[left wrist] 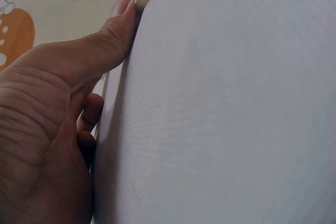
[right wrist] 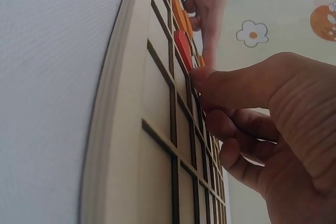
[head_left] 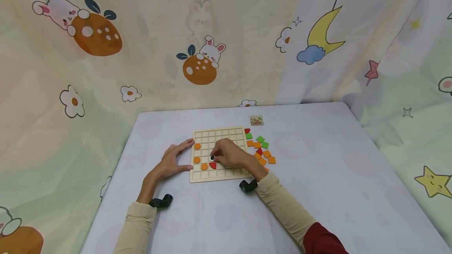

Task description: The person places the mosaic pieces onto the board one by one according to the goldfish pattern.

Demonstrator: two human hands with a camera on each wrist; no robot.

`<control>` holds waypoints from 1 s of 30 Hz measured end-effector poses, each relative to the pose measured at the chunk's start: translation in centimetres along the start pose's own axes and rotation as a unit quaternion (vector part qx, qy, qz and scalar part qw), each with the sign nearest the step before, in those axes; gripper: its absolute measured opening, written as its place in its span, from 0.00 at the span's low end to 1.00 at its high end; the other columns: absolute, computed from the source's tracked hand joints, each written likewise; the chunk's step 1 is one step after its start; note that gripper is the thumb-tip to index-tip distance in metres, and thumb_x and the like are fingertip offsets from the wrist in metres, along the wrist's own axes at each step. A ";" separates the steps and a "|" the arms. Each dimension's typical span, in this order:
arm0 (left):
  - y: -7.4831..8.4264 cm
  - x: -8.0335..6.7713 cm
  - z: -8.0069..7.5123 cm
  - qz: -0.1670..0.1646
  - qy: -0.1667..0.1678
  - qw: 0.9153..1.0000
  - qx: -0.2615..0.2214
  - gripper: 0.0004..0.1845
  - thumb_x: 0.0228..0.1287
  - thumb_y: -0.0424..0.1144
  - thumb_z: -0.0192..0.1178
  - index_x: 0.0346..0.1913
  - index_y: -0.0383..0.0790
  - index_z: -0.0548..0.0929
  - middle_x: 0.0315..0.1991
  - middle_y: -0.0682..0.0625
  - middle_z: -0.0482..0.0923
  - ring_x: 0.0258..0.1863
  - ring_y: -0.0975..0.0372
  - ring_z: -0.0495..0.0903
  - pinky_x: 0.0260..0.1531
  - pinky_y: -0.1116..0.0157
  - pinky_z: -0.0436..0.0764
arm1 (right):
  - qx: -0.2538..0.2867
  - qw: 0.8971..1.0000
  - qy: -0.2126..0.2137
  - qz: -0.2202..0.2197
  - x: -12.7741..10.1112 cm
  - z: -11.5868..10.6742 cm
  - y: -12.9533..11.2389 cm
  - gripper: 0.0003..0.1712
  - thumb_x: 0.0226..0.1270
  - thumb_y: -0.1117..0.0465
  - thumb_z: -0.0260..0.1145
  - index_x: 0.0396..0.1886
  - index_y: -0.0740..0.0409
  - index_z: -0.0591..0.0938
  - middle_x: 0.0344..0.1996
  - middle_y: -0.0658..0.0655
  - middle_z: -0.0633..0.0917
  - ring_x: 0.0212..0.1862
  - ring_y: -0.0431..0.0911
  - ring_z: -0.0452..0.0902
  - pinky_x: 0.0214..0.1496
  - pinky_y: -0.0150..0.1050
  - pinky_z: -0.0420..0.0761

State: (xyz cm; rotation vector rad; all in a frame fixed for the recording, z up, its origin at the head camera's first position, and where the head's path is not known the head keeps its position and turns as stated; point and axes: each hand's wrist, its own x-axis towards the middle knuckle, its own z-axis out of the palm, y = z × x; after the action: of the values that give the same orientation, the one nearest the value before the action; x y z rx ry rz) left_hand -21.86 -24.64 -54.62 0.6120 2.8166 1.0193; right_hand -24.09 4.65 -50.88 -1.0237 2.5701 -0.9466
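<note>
A pale wooden grid board (head_left: 219, 173) lies on the table. My left hand (head_left: 169, 164) spans its left side, thumb and straight fingertips at the edge; in the left wrist view the thumb (left wrist: 113, 38) meets the board's corner. Over the board's middle, my right hand (head_left: 229, 154) pinches a small black-and-white piece (head_left: 212, 158) between thumb and fingertips. Just below that piece sits a red quarter-round piece (head_left: 213, 166) in a square, also seen as a red piece (right wrist: 182, 48) beside the right thumb. Orange pieces (head_left: 204, 166) occupy three squares toward the left.
Right of the board lie several loose orange pieces (head_left: 271, 160), a few green squares (head_left: 260, 139) and red pieces (head_left: 247, 131), partly hidden by the right forearm. A small patterned card (head_left: 256, 120) lies behind the board. Printed cloth (head_left: 159, 50) hangs behind the white table (head_left: 318, 160).
</note>
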 end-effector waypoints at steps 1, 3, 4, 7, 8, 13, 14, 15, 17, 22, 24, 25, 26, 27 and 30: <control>0.0 0.0 0.0 0.000 0.000 1.000 0.000 0.53 0.48 0.60 0.77 0.77 0.56 0.64 0.80 0.57 0.57 0.47 0.61 0.63 0.47 0.58 0.61 | -0.001 1.000 0.001 -0.004 0.1 0.0 0.0 0.10 0.66 0.62 0.71 0.47 0.55 0.90 0.40 0.48 0.87 0.42 0.36 0.80 0.45 0.31 0.80; 0.1 0.1 -0.1 0.000 0.002 1.000 0.000 0.53 0.48 0.59 0.77 0.77 0.56 0.64 0.80 0.58 0.57 0.47 0.61 0.63 0.48 0.57 0.61 | -0.003 1.000 0.005 -0.014 0.2 -0.1 0.1 0.11 0.66 0.62 0.71 0.47 0.55 0.90 0.39 0.48 0.88 0.42 0.36 0.81 0.45 0.31 0.81; 0.1 0.1 -0.2 0.000 0.003 1.000 -0.001 0.52 0.48 0.58 0.78 0.77 0.56 0.64 0.80 0.58 0.57 0.48 0.61 0.64 0.49 0.57 0.61 | -0.006 1.000 0.008 -0.019 0.3 -0.1 0.2 0.11 0.65 0.62 0.71 0.47 0.55 0.90 0.39 0.48 0.88 0.43 0.37 0.81 0.46 0.31 0.81; 0.2 0.1 -0.2 0.000 0.001 1.000 -0.002 0.52 0.48 0.57 0.78 0.77 0.56 0.65 0.80 0.58 0.57 0.47 0.60 0.64 0.50 0.57 0.60 | -0.011 0.999 0.015 -0.028 0.3 -0.3 0.4 0.13 0.63 0.63 0.73 0.48 0.56 0.90 0.39 0.48 0.89 0.43 0.37 0.82 0.47 0.31 0.81; 0.2 0.1 -0.2 0.000 0.000 1.000 -0.003 0.52 0.47 0.57 0.78 0.77 0.56 0.65 0.80 0.58 0.57 0.47 0.60 0.64 0.50 0.57 0.60 | -0.010 0.999 0.016 -0.028 0.2 -0.3 0.4 0.13 0.63 0.62 0.73 0.48 0.57 0.90 0.40 0.49 0.89 0.43 0.38 0.82 0.47 0.31 0.81; 0.2 0.0 -0.2 -0.002 -0.006 1.000 0.002 0.53 0.46 0.59 0.78 0.77 0.56 0.64 0.80 0.58 0.57 0.46 0.60 0.64 0.49 0.57 0.59 | 0.001 0.999 0.027 -0.026 -0.2 -1.0 0.5 0.14 0.61 0.64 0.74 0.47 0.58 0.90 0.41 0.51 0.89 0.43 0.42 0.81 0.46 0.33 0.80; 0.2 0.0 -0.2 -0.002 -0.006 1.000 0.004 0.53 0.47 0.59 0.78 0.77 0.56 0.64 0.80 0.58 0.57 0.46 0.60 0.63 0.49 0.57 0.59 | -0.002 0.999 0.031 -0.026 -0.3 -1.2 0.5 0.14 0.61 0.64 0.74 0.47 0.58 0.90 0.40 0.51 0.89 0.43 0.43 0.81 0.45 0.33 0.79; 0.2 0.0 -0.2 -0.003 -0.005 1.000 0.004 0.53 0.46 0.59 0.78 0.77 0.56 0.64 0.80 0.58 0.57 0.46 0.60 0.63 0.49 0.57 0.59 | -0.001 0.999 0.034 -0.023 -0.4 -1.5 0.5 0.14 0.60 0.64 0.74 0.46 0.59 0.90 0.40 0.51 0.89 0.42 0.43 0.81 0.45 0.34 0.79; 0.3 0.0 -0.2 -0.005 -0.005 1.000 0.004 0.53 0.46 0.59 0.78 0.77 0.56 0.65 0.80 0.58 0.57 0.46 0.60 0.63 0.49 0.57 0.59 | 0.003 0.999 0.039 -0.015 -0.7 -1.9 0.5 0.14 0.59 0.65 0.75 0.46 0.59 0.90 0.39 0.52 0.89 0.41 0.44 0.80 0.43 0.34 0.79; 0.4 0.0 -0.1 -0.012 -0.006 1.000 0.001 0.54 0.45 0.60 0.78 0.77 0.58 0.65 0.80 0.59 0.57 0.45 0.60 0.63 0.48 0.57 0.60 | 0.021 0.999 0.043 0.005 -1.8 -3.1 1.0 0.15 0.55 0.66 0.78 0.44 0.62 0.90 0.37 0.55 0.88 0.40 0.45 0.81 0.42 0.36 0.79; 0.4 0.1 0.0 -0.011 -0.007 1.000 0.003 0.54 0.45 0.60 0.78 0.77 0.58 0.64 0.80 0.59 0.57 0.46 0.60 0.63 0.49 0.57 0.60 | 0.026 0.998 0.047 0.012 -2.4 -3.6 1.5 0.15 0.54 0.66 0.78 0.44 0.63 0.90 0.38 0.57 0.88 0.40 0.46 0.81 0.43 0.37 0.80; 0.4 0.2 0.0 -0.011 -0.007 1.000 0.004 0.54 0.45 0.60 0.78 0.77 0.58 0.64 0.80 0.59 0.57 0.47 0.60 0.63 0.49 0.57 0.60 | 0.029 0.998 0.049 0.018 -2.7 -3.9 1.7 0.15 0.54 0.67 0.78 0.44 0.63 0.90 0.38 0.57 0.88 0.41 0.46 0.81 0.43 0.37 0.80; 0.3 0.2 0.1 -0.011 -0.007 1.000 0.006 0.54 0.45 0.60 0.78 0.77 0.58 0.64 0.80 0.58 0.57 0.47 0.60 0.63 0.49 0.56 0.60 | 0.030 0.998 0.051 0.019 -3.0 -4.1 2.0 0.15 0.54 0.67 0.79 0.44 0.63 0.90 0.38 0.58 0.88 0.41 0.47 0.82 0.43 0.37 0.80; 0.3 0.2 0.1 -0.011 -0.007 1.000 0.007 0.54 0.45 0.60 0.78 0.77 0.58 0.64 0.80 0.59 0.57 0.48 0.60 0.64 0.50 0.56 0.60 | 0.029 0.998 0.054 0.022 -3.4 -4.3 2.2 0.16 0.54 0.66 0.79 0.44 0.63 0.90 0.38 0.58 0.88 0.41 0.47 0.81 0.44 0.37 0.80; 0.2 0.1 0.2 -0.015 -0.005 1.000 0.011 0.53 0.46 0.60 0.78 0.77 0.59 0.64 0.80 0.60 0.56 0.50 0.61 0.63 0.51 0.56 0.60 | 0.034 0.997 0.063 0.028 -4.4 -5.0 3.0 0.16 0.53 0.66 0.79 0.44 0.64 0.90 0.39 0.59 0.89 0.41 0.47 0.82 0.45 0.39 0.81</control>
State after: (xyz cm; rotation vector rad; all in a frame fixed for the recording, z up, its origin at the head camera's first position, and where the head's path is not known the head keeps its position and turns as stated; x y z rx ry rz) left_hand -21.88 -24.34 -54.68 0.5724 2.8217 0.9791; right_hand -24.55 11.78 -49.08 -0.8959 2.6315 -1.1085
